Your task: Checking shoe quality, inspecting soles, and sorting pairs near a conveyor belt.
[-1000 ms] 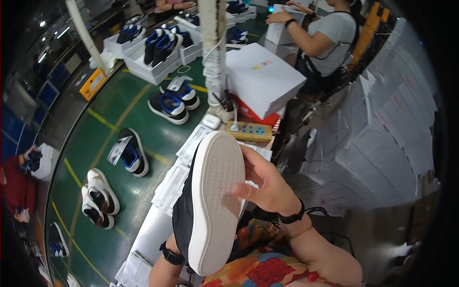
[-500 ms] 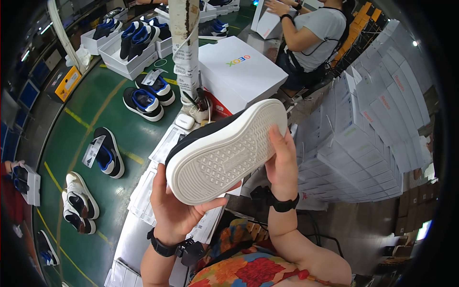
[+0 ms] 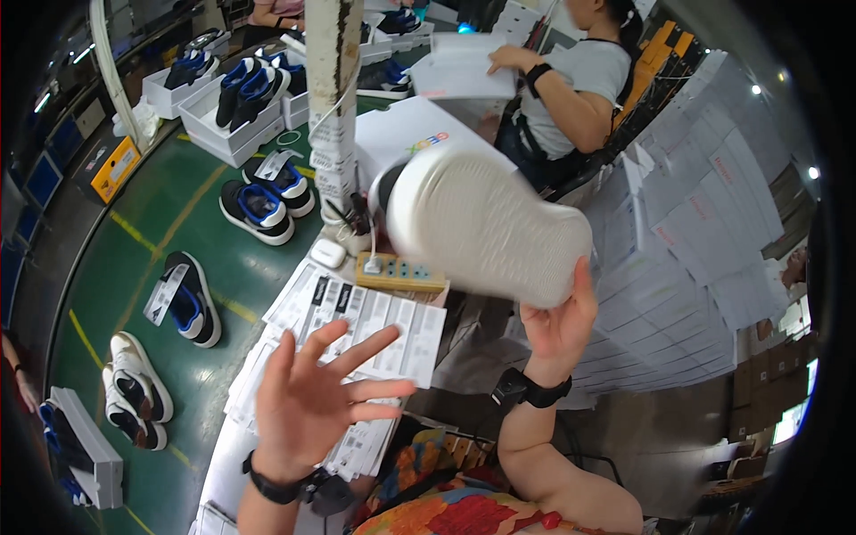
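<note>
A sneaker [image 3: 486, 227] with its white sole turned toward me is held up in my right hand [image 3: 562, 325]. Fingers and thumb grip it at one end, and the sole is smeared by motion. Little of the dark upper shows behind it. My left hand [image 3: 325, 392] is off the shoe, its fingers spread with nothing in them. It hovers over the printed label sheets [image 3: 401, 325] on the table, apart from the sneaker.
Black-and-blue sneakers [image 3: 259, 209], a single shoe [image 3: 192, 303] and a white pair [image 3: 134, 388] lie on the green table. A pillar [image 3: 334, 134], power strip [image 3: 401, 272] and large white box [image 3: 383, 134] stand ahead. Stacked boxes [image 3: 624, 294] fill the right. A co-worker [image 3: 580, 89] handles a box lid.
My left hand has let go of the shoe and opened. My right hand has swung the shoe round to the right. At the left edge, a shoebox has moved nearer.
</note>
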Action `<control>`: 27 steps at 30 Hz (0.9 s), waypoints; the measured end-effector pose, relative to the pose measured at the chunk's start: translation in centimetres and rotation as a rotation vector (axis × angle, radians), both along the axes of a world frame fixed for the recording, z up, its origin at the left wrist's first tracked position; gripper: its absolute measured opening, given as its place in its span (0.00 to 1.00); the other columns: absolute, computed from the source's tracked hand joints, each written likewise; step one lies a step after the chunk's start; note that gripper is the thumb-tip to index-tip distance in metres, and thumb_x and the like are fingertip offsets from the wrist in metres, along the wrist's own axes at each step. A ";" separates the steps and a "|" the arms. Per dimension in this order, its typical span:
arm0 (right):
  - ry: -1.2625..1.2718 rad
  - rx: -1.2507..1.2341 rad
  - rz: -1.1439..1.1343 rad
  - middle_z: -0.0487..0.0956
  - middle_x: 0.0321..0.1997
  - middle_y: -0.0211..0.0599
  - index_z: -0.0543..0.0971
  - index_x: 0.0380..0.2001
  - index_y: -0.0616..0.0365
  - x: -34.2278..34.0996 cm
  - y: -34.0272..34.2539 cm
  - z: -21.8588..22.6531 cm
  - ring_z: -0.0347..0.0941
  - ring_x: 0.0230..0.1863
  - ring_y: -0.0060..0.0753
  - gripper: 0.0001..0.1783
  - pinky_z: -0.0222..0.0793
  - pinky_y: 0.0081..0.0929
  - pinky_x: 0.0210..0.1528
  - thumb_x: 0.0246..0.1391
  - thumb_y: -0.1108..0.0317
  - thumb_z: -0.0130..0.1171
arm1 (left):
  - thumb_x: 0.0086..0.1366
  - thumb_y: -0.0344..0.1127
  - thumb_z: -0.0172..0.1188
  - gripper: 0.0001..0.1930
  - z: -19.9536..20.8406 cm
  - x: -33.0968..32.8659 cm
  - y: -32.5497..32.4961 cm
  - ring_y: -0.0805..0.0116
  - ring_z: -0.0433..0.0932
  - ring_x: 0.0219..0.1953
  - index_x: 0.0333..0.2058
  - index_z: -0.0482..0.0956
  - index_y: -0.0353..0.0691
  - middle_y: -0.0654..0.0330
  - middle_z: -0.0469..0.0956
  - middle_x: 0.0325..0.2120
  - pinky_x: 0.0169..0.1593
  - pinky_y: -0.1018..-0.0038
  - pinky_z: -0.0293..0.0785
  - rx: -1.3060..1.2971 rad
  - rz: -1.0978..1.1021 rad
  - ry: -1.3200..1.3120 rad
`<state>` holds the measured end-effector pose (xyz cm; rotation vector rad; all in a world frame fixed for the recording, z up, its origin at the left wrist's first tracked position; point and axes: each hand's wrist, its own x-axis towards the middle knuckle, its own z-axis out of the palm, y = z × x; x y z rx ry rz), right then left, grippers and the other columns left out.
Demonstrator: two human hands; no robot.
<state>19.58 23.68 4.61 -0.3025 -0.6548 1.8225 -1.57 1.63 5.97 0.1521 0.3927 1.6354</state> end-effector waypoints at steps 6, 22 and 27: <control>0.118 0.103 -0.215 0.69 0.58 0.58 0.63 0.60 0.69 -1.7 5.9 4.6 0.67 0.59 0.61 0.31 0.76 0.44 0.58 0.58 0.68 0.62 | 0.68 0.46 0.50 0.20 0.0 -2.1 -5.4 0.43 0.81 0.41 0.52 0.72 0.39 0.35 0.69 0.57 0.43 0.59 0.81 -0.288 0.219 0.032; -0.123 0.514 0.147 0.69 0.58 0.50 0.65 0.58 0.69 -10.3 -8.5 -2.5 0.68 0.58 0.46 0.40 0.64 0.38 0.61 0.38 0.67 0.61 | 0.62 0.28 0.58 0.11 7.6 4.9 -15.2 0.57 0.81 0.32 0.21 0.81 0.31 0.46 0.80 0.32 0.37 0.66 0.77 0.101 0.748 1.171; -0.324 0.925 0.487 0.72 0.50 0.45 0.73 0.49 0.71 -16.3 -10.2 -0.5 0.70 0.50 0.37 0.40 0.63 0.29 0.54 0.35 0.56 0.76 | 0.59 0.36 0.63 0.07 9.5 7.0 -15.0 0.65 0.76 0.28 0.29 0.86 0.42 0.54 0.78 0.32 0.28 0.73 0.71 0.323 1.209 1.120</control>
